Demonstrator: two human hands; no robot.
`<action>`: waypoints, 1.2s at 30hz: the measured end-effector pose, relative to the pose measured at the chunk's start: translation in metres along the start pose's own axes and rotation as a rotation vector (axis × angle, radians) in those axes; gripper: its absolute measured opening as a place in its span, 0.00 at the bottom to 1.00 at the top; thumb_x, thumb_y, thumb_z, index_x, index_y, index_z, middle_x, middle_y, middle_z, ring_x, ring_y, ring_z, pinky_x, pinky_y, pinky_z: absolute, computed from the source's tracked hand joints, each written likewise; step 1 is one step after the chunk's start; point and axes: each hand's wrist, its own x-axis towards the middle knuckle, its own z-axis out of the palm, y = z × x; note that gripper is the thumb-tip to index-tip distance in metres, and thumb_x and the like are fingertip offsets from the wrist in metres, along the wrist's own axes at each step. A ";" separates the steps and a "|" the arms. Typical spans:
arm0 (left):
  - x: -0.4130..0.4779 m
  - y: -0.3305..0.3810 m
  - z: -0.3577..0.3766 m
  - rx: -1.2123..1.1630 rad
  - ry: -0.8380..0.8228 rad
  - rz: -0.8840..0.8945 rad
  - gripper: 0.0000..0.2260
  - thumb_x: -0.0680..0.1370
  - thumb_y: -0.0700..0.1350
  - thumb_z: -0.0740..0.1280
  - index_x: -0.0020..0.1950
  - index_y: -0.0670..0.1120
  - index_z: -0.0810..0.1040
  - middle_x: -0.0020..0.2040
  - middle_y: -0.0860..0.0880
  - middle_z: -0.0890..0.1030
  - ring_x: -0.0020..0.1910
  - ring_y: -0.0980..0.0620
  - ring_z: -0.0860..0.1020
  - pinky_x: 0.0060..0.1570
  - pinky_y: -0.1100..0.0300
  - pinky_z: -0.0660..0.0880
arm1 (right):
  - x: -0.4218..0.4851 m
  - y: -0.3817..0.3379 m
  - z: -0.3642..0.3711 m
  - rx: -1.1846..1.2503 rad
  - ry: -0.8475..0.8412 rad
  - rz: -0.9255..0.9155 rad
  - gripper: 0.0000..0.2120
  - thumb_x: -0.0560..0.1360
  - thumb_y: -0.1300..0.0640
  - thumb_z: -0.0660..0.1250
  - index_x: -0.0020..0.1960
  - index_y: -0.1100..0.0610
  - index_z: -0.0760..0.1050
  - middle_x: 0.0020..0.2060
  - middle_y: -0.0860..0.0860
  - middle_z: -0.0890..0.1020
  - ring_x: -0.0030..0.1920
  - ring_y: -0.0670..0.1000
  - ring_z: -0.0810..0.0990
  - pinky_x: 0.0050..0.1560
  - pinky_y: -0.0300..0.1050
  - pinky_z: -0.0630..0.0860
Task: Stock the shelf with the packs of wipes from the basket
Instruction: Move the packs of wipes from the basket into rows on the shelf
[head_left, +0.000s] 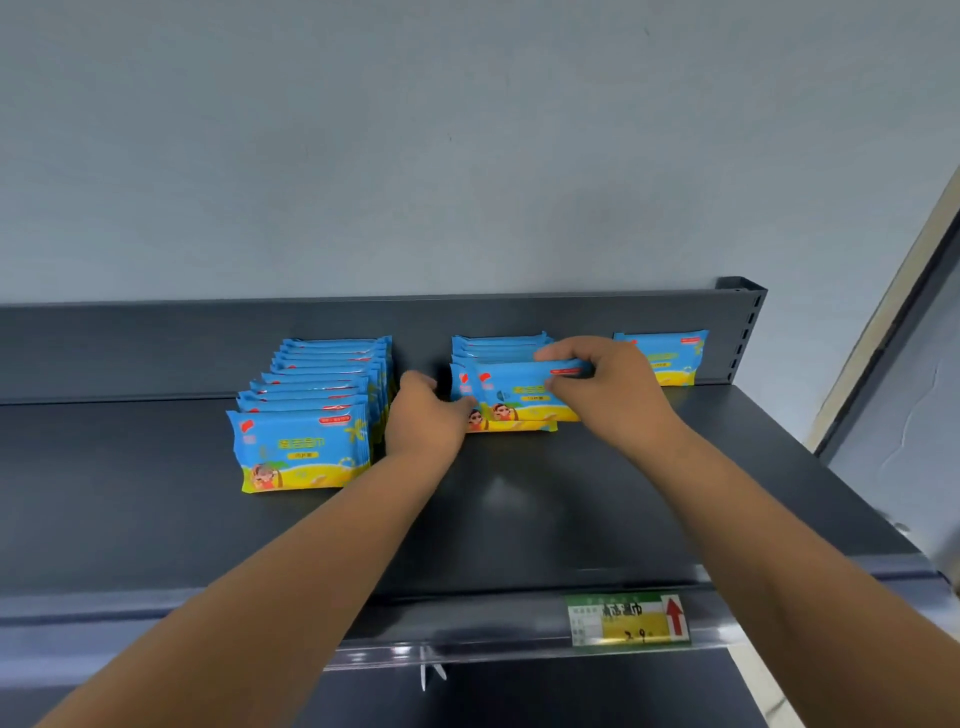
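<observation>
Your right hand (608, 395) pinches the top edge of one blue-and-yellow pack of wipes (519, 397), upright and just in front of the middle row (498, 349) on the dark grey shelf (519, 519); your left hand (426, 421) grips the left end of that row's front pack (461, 382), thumb on its face. A longer left row (311, 405) stands beside it, and a single pack (670, 358) stands against the back panel at the right. Each pack bears yellow Chinese lettering and a cartoon child, too blurred to read; the price label (628, 621) on the front rail shows a red arrow and "2.9".

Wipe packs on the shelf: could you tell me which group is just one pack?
The far-right pack, alone against the back panel; the left row and middle row each hold several.
</observation>
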 end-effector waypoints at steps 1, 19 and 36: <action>0.001 -0.001 0.000 0.020 -0.011 -0.021 0.18 0.75 0.47 0.76 0.60 0.46 0.74 0.50 0.51 0.78 0.49 0.50 0.77 0.47 0.54 0.74 | 0.001 0.003 0.003 -0.033 -0.004 -0.014 0.14 0.76 0.64 0.71 0.57 0.49 0.84 0.47 0.43 0.84 0.34 0.38 0.78 0.34 0.28 0.71; 0.001 0.002 -0.005 0.066 -0.165 -0.094 0.17 0.75 0.47 0.74 0.59 0.46 0.73 0.49 0.52 0.76 0.45 0.57 0.74 0.52 0.52 0.78 | 0.012 0.027 0.040 -0.444 0.113 -0.103 0.23 0.75 0.53 0.72 0.69 0.51 0.74 0.65 0.49 0.72 0.64 0.52 0.71 0.63 0.47 0.75; -0.073 -0.011 -0.115 0.614 0.444 0.387 0.20 0.77 0.56 0.61 0.55 0.42 0.81 0.50 0.42 0.83 0.49 0.37 0.79 0.49 0.45 0.76 | -0.067 -0.092 0.068 -0.274 -0.037 -0.362 0.25 0.82 0.38 0.53 0.69 0.52 0.73 0.64 0.48 0.79 0.64 0.51 0.76 0.61 0.50 0.74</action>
